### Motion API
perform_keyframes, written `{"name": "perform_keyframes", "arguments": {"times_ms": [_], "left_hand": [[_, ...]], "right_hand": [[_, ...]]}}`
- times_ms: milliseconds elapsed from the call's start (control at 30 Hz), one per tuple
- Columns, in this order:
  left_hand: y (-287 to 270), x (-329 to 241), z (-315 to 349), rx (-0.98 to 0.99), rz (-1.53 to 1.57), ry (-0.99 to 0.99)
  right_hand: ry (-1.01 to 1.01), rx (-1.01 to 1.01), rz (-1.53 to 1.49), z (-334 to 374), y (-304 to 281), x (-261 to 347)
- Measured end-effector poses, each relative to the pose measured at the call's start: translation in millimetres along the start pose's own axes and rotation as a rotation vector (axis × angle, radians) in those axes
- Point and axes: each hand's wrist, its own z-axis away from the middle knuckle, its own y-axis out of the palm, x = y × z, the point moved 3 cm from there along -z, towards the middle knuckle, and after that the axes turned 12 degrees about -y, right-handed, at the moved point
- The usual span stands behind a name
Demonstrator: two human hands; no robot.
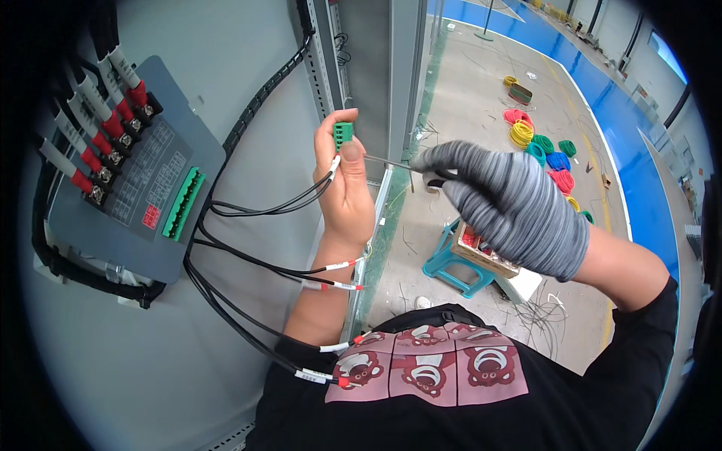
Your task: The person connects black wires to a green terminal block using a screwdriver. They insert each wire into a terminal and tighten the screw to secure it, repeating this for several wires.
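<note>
Between the thumb and fingers of my bare left hand (347, 177) is a small green terminal block connector (343, 134). Black wires (289, 205) with white sleeves run from the left to its lower side. My right hand (508, 207), in a grey striped knit glove, is closed round a screwdriver (391, 161). Its thin metal shaft points left toward the connector; whether the tip touches a screw is hard to make out. Further black wires (301, 268) with white labels and red ends hang loose by my left forearm.
At left, a grey module (162, 98) carries red-sleeved cables and a green pin socket (183, 203). A wrapped cable bundle (256, 105) climbs the cabinet wall. A teal stool (455, 274) bears a wooden box (481, 255). Coloured wire coils (520, 134) and wire scraps lie on the floor.
</note>
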Motion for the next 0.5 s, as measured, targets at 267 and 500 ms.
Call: {"name": "perform_keyframes", "arguments": {"times_ms": [267,500], "left_hand": [[2.3,-5.2,-5.8,0.047,0.009,0.004],[2.3,3.4,-5.5,0.060,0.005,0.025]], "right_hand": [[-0.251,0.185,0.683,-2.3,-3.2,26.9],[0.066,-0.196,-0.321,5.7,18.0,-9.7]]}}
